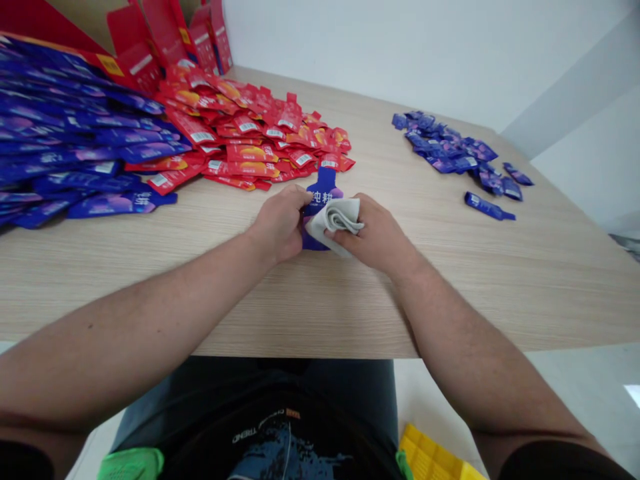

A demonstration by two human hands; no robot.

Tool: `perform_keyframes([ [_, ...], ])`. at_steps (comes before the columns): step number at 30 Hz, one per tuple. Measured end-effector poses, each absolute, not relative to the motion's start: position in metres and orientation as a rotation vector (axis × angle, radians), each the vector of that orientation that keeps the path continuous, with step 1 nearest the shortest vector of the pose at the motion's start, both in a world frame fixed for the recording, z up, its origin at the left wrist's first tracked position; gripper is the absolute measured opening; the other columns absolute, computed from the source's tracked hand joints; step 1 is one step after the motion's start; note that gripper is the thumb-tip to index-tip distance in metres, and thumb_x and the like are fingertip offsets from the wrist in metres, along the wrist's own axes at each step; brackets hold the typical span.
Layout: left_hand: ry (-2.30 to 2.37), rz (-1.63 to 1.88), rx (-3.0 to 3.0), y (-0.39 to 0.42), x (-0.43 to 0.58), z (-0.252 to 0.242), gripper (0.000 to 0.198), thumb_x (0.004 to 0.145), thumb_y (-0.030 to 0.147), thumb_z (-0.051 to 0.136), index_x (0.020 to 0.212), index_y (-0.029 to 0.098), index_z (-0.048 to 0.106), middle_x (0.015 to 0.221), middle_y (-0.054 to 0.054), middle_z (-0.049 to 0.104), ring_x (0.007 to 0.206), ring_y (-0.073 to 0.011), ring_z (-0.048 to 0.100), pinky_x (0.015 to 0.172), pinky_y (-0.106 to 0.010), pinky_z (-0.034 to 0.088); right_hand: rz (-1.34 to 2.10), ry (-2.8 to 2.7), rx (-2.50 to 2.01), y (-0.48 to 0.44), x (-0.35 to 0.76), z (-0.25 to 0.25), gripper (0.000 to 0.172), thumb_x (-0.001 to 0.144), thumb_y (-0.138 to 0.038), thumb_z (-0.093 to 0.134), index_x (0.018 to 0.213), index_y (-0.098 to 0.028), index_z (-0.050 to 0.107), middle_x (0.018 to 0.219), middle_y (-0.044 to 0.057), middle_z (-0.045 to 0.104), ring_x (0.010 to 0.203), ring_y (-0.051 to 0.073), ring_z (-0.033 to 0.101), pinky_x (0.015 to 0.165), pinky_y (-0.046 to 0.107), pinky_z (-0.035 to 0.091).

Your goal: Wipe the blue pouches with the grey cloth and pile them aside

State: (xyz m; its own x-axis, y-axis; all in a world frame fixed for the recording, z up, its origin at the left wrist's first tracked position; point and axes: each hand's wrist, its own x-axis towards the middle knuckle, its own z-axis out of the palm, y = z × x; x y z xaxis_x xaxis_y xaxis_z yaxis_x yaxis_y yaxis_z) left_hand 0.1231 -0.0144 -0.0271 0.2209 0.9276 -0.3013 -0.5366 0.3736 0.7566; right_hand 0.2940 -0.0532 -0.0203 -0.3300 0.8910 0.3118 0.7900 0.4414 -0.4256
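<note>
A blue bottle-shaped pouch (327, 179) with white lettering is held up over the table, its neck pointing away from me. My left hand (284, 221) is closed on its left edge, thumb on the front. In my right hand (377, 230) is a folded pale grey cloth (336, 217), pressed against the pouch's front and covering its lower right part. Just beyond the pouch lies a heap of red pouches (260, 143) with orange pictures and white barcode labels.
A large pile of blue pouches (75, 143) fills the left side. Behind it stand red cartons (145, 50). A smaller group of blue pouches (445, 147) lies at the back right of the wooden table (310, 307). A white wall (375, 47) rises behind.
</note>
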Motion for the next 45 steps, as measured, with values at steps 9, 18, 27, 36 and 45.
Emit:
perform_keyframes([
  [9, 0.823, 0.986, 0.744, -0.045, 0.135, -0.023, 0.024, 0.087, 0.006, 0.058, 0.071, 0.02, 0.047, 0.062, 0.004, 0.048, 0.049, -0.0102, 0.047, 0.049, -0.02, 0.039, 0.055, -1.802, -1.46, -0.04, 0.315, -0.022, 0.038, 0.091, -0.044, 0.063, 0.121, -0.021, 0.065, 0.116, 0.013, 0.07, 0.116, 0.036, 0.061, 0.103, 0.056, 0.048],
  [18, 0.915, 1.072, 0.633, -0.026, 0.125, -0.022, 0.02, 0.085, 0.009, 0.054, 0.07, 0.02, 0.046, 0.06, 0.003, 0.048, 0.051, -0.012, 0.049, 0.049, -0.023, 0.043, 0.341, -2.212, -1.228, -0.057, 0.285, -0.023, 0.031, 0.088, -0.046, 0.069, 0.107, -0.022, 0.07, 0.102, 0.009, 0.072, 0.1, 0.028, 0.064, 0.091, 0.044, 0.053],
  [27, 0.816, 1.098, 0.663, -0.026, 0.122, -0.017, 0.013, 0.089, 0.017, 0.059, 0.082, 0.021, 0.05, 0.066, 0.004, 0.055, 0.048, -0.0106, 0.051, 0.048, -0.023, 0.048, 0.206, -1.545, -1.467, -0.033, 0.325, -0.028, 0.036, 0.086, -0.042, 0.068, 0.115, -0.019, 0.067, 0.111, 0.012, 0.075, 0.106, 0.033, 0.069, 0.099, 0.056, 0.053],
  [36, 0.827, 1.019, 0.646, -0.026, 0.122, -0.032, 0.014, 0.085, 0.03, 0.069, 0.086, 0.022, 0.057, 0.071, 0.001, 0.064, 0.059, -0.0159, 0.063, 0.058, -0.029, 0.054, 0.444, -1.787, -1.214, -0.054, 0.282, -0.034, 0.035, 0.091, -0.059, 0.063, 0.097, -0.025, 0.065, 0.1, 0.006, 0.076, 0.095, 0.028, 0.069, 0.089, 0.047, 0.057],
  [45, 0.893, 1.148, 0.748, -0.034, 0.129, -0.032, 0.017, 0.082, 0.021, 0.073, 0.079, 0.022, 0.056, 0.068, 0.002, 0.064, 0.059, -0.0132, 0.06, 0.059, -0.025, 0.052, 0.262, -1.68, -1.309, -0.049, 0.286, -0.04, 0.032, 0.091, -0.052, 0.064, 0.106, -0.024, 0.065, 0.11, 0.011, 0.075, 0.108, 0.032, 0.068, 0.097, 0.052, 0.054],
])
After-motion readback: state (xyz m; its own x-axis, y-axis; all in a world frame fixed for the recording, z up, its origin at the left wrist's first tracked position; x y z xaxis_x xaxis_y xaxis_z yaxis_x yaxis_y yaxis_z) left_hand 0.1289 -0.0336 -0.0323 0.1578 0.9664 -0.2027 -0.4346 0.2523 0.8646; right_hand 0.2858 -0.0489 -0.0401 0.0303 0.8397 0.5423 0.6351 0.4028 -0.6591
